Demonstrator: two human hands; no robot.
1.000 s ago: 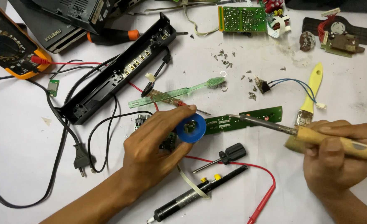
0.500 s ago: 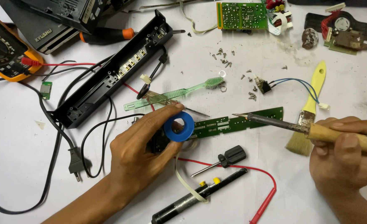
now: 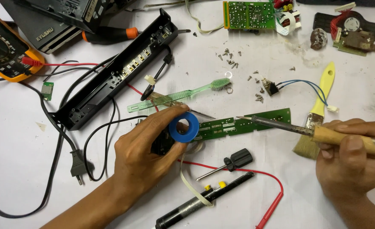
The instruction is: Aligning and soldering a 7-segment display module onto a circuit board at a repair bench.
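Observation:
My left hand (image 3: 147, 148) grips a small blue spool (image 3: 184, 127) at the left end of a long green circuit board (image 3: 242, 123) lying on the white table. My right hand (image 3: 352, 159) holds a soldering iron (image 3: 323, 133) by its wooden handle. The iron's metal tip points left and hovers just above the middle of the board. A green toothbrush (image 3: 179, 95) lies just beyond my left hand.
A black plastic housing (image 3: 115, 72) lies at upper left beside a yellow multimeter (image 3: 3, 51). A yellow-handled brush (image 3: 319, 110), loose screws (image 3: 234, 63), a small screwdriver (image 3: 227, 163), a desoldering pump (image 3: 200, 201), red and black cables and other circuit boards (image 3: 249, 15) surround the work.
The view has shifted slightly. My left hand with the blue spool stays at the board's left end, and the soldering iron's tip has moved a little left along the board.

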